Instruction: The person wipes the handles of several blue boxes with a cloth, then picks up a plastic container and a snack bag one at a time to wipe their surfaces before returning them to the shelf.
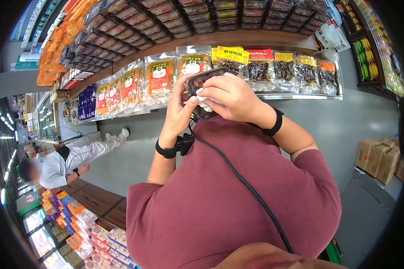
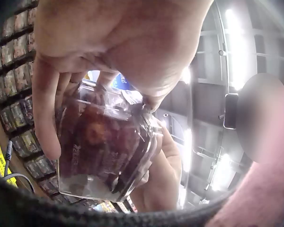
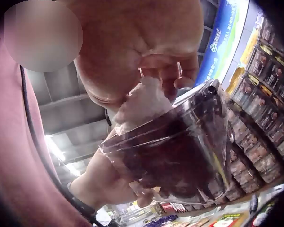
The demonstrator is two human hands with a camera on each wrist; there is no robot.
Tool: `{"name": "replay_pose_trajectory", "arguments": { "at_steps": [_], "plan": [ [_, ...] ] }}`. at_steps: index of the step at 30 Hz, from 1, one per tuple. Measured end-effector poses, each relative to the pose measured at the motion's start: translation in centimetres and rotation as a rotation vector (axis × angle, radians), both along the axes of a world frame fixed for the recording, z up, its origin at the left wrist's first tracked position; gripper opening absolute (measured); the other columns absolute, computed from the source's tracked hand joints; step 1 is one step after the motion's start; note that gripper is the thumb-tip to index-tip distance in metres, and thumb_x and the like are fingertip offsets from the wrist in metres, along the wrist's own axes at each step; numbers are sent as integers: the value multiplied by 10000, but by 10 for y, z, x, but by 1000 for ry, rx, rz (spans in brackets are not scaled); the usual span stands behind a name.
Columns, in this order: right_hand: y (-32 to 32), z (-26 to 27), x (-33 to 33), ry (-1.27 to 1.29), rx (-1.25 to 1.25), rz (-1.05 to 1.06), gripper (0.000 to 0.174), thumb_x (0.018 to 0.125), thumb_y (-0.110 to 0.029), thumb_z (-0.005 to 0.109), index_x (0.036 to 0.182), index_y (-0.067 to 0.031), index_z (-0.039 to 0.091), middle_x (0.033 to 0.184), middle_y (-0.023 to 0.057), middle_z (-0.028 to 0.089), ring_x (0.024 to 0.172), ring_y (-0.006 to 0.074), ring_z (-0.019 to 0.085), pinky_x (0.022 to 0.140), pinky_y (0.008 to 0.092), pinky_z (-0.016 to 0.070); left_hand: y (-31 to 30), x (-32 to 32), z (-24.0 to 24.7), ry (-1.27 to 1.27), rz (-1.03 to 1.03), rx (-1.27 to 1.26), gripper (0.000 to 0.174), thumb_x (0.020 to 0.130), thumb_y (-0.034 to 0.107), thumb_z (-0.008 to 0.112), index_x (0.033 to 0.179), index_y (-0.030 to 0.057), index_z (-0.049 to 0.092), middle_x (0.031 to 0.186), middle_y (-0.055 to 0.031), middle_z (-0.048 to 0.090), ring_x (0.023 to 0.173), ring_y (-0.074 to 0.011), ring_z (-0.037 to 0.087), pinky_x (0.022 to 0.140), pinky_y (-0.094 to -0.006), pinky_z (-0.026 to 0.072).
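In front of the chest my left hand (image 1: 177,110) grips a clear plastic box (image 1: 195,84) by its sides, thumb on one side and fingers round the other. Dark reddish-brown contents show through its walls in the left wrist view, where the box (image 2: 102,153) is tilted. My right hand (image 1: 240,101) pinches a crumpled white tissue (image 3: 146,106) against the top of the box. In the head view the tissue (image 1: 204,105) lies under the bent fingers, near the left thumb. Part of the lid is hidden by the right hand.
A low shelf holds orange-and-red bags (image 1: 160,78) and dark vacuum packs (image 1: 285,71). Racks of similar clear boxes (image 1: 184,18) rise behind it. Cartons (image 1: 377,157) stand on the floor at right. Another person (image 1: 60,166) stands at left. A black cable (image 1: 242,177) runs down my shirt.
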State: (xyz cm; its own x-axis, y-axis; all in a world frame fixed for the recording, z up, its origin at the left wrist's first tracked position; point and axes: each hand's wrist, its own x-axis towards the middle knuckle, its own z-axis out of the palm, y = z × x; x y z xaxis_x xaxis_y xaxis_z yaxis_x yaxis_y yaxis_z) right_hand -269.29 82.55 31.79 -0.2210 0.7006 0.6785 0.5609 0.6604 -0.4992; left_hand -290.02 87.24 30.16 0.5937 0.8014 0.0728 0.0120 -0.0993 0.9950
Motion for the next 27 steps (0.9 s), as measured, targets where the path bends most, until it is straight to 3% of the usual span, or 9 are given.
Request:
{"name": "replay_pose_trajectory", "arguments": {
  "at_steps": [3, 6, 13, 17, 22, 27],
  "plan": [
    [2, -2, 3, -23, -22, -1, 183, 809, -143, 737, 970, -86, 673, 960, 62, 652, 834, 248, 643, 713, 373, 481, -1, 0, -4, -5, 8, 10, 619, 967, 231, 639, 1490, 53, 362, 1354, -125, 533, 1188, -187, 566, 990, -337, 478],
    [11, -4, 5, 37, 72, -182, 193, 804, -153, 740, 971, -84, 672, 959, 65, 645, 873, 253, 648, 725, 376, 489, -1, -2, -7, -6, -16, -23, 676, 947, 302, 676, 1488, 44, 363, 1380, -148, 531, 1225, -225, 564, 1025, -360, 467],
    [6, -9, 6, 31, -2, -129, 181, 801, -159, 730, 957, -87, 675, 957, 68, 641, 873, 266, 642, 758, 392, 510, 1, -4, -8, -19, 83, 21, 686, 960, 333, 658, 1496, 37, 348, 1387, -157, 529, 1258, -238, 539, 1067, -384, 436],
    [8, -17, 19, 88, -41, -274, 174, 795, -139, 743, 945, -86, 672, 913, 73, 656, 813, 273, 643, 700, 386, 502, 5, -6, 2, -55, 76, -2, 704, 949, 345, 669, 1488, 22, 352, 1377, -160, 532, 1247, -233, 545, 1060, -380, 441],
    [-3, -15, 17, 73, -113, -168, 162, 816, -185, 723, 921, -81, 655, 872, 79, 634, 797, 276, 636, 693, 394, 503, 9, -3, -6, -11, 82, 65, 670, 960, 327, 646, 1483, 19, 362, 1404, -163, 512, 1281, -242, 519, 1086, -382, 410],
    [-4, -9, -2, 49, -29, -66, 160, 836, -211, 722, 937, -102, 663, 894, 45, 615, 816, 242, 617, 737, 372, 472, 11, 4, 0, 72, -14, 29, 635, 966, 279, 617, 1489, 28, 359, 1406, -161, 512, 1294, -241, 509, 1088, -382, 399]
  ]
}}
